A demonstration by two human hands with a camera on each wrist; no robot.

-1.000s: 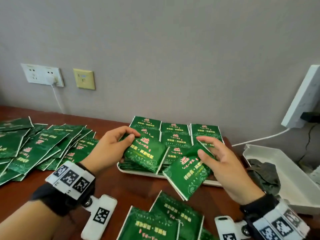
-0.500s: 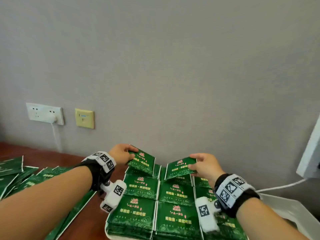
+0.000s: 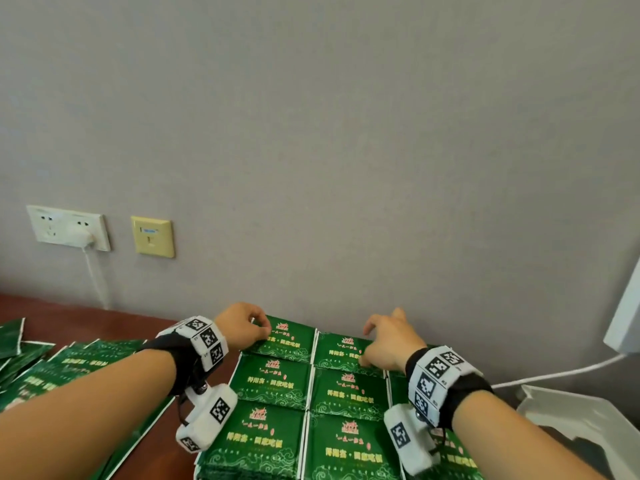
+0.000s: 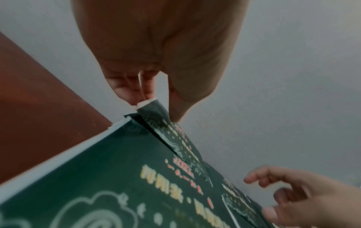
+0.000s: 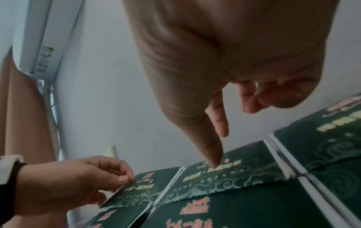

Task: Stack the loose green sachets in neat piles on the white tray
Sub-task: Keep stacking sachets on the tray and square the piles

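Green sachets stand in neat piles in a grid that hides nearly all of the white tray. My left hand [image 3: 258, 329] pinches the near-left corner of the top sachet [image 3: 289, 342] on the far-left pile; the left wrist view shows that corner [image 4: 149, 105] curled up between fingertips and thumb. My right hand [image 3: 375, 341] is over the far-middle pile. Its thumb tip [image 5: 213, 162] presses on the top sachet [image 5: 230, 177], and the other fingers hang loose and hold nothing. Loose sachets [image 3: 69, 368] lie spread on the table to the left.
The brown table [image 3: 104, 318] runs to a grey wall close behind the piles. A white socket [image 3: 69, 228] with a plug and a yellow plate [image 3: 152, 237] sit on the wall at left. A white bin [image 3: 581, 420], power strip [image 3: 627, 320] and cable [image 3: 554, 375] are at right.
Both hands carried a sachet from the near edge to the far row and lowered it flat onto a pile. The right hand has let go; its thumb now presses on it.
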